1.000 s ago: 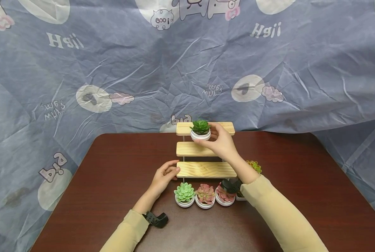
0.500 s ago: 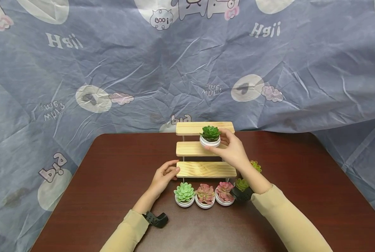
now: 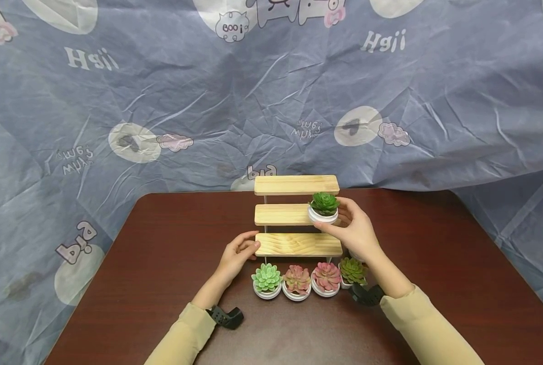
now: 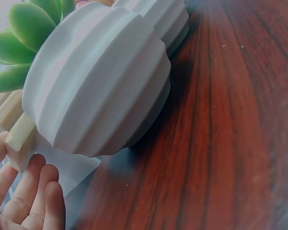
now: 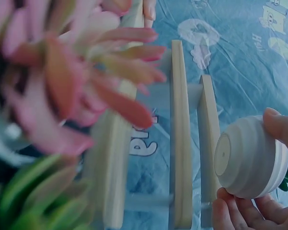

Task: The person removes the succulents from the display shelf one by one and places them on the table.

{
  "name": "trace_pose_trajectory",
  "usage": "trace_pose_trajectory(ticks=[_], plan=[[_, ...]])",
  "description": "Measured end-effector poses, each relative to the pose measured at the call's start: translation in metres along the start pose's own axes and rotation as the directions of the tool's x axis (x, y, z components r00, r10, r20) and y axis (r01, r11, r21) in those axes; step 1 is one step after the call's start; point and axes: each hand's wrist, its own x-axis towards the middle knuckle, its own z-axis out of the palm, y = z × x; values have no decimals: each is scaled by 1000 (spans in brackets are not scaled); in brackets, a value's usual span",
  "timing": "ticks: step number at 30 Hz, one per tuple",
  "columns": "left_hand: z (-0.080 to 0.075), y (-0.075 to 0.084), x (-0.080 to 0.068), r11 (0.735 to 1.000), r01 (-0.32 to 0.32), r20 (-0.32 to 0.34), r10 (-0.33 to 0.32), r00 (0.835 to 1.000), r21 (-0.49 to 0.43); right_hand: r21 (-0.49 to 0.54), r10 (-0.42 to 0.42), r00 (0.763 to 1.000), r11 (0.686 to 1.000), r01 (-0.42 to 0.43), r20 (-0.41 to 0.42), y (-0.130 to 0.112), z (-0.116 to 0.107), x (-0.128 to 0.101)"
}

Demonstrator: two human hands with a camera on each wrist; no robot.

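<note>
My right hand (image 3: pixel 357 230) holds a dark green artificial succulent in a white pot (image 3: pixel 322 217), thumb and fingers around the pot's right side. In the head view it overlaps the right end of the middle shelf; the right wrist view shows the pot's bare underside (image 5: pixel 224 154). A three-tier wooden plant stand (image 3: pixel 298 245) with clear side supports stands on the table. My left hand (image 3: pixel 234 259) pinches the left end of its lowest shelf, with the thumb on top. The left wrist view shows fingers (image 4: pixel 28 199) under that shelf end (image 4: pixel 21 138).
In front of the stand is a row of white-potted succulents: light green (image 3: pixel 267 279), two pink ones (image 3: pixel 297 280) and an olive green one (image 3: pixel 353 271) beside my right wrist. The dark wooden table (image 3: pixel 184 228) spreads around them, with a printed cloth (image 3: pixel 234 111) hanging behind.
My right hand has carried the dark green succulent from in front of the top shelf rightward and down to the middle shelf's right end. The left hand stays at the lowest shelf.
</note>
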Motion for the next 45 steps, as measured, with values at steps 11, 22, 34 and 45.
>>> trace_pose_trajectory(ticks=[11, 22, 34, 45], plan=[[-1, 0, 0, 1000, -8, -5, 8, 1000, 0, -94, 1, 998, 996, -7, -60, 16, -17, -14], [-1, -1, 0, 1000, -13, 0, 13, 1000, -3, -144, 61, 989, 986, -80, -132, 25, -34, -34], [0, -1, 0, 1000, 2, -3, -2, 1000, -5, -119, 69, 972, 988, -98, -225, 41, -48, -51], [0, -1, 0, 1000, 2, -4, -2, 1000, -8, -91, -8, 952, 996, -21, -306, 116, -65, -52]])
